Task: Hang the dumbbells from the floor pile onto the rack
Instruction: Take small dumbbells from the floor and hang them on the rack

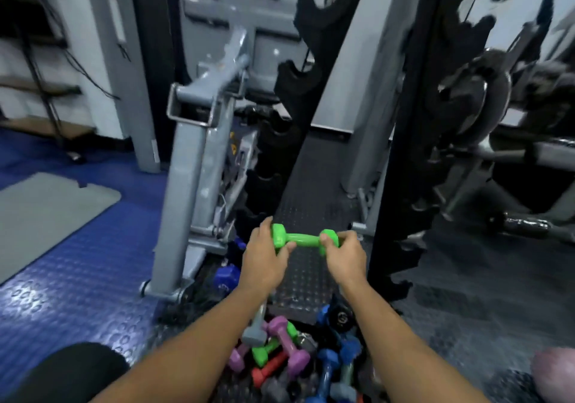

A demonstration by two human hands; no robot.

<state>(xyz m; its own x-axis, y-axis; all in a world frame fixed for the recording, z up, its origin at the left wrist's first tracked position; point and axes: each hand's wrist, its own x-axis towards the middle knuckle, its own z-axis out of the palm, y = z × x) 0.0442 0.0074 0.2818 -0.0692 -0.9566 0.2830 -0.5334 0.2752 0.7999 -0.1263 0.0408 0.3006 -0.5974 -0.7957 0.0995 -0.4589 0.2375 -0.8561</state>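
A bright green dumbbell (303, 239) is held level between both hands, above the dark studded mat. My left hand (264, 258) grips its left head and my right hand (345, 254) grips its right head. Below my forearms lies the floor pile (289, 359) of small dumbbells in purple, green, red, blue and grey. The black rack stands ahead as two notched uprights, one on the left (298, 91) and one on the right (413, 141), with the green dumbbell low between them.
A grey machine frame (193, 166) stands close on the left, with blue dumbbells (227, 276) at its foot. Weight plates and a bar (485, 103) crowd the right. Blue flooring with a grey mat (46, 216) lies left. A pink ball (557, 371) sits lower right.
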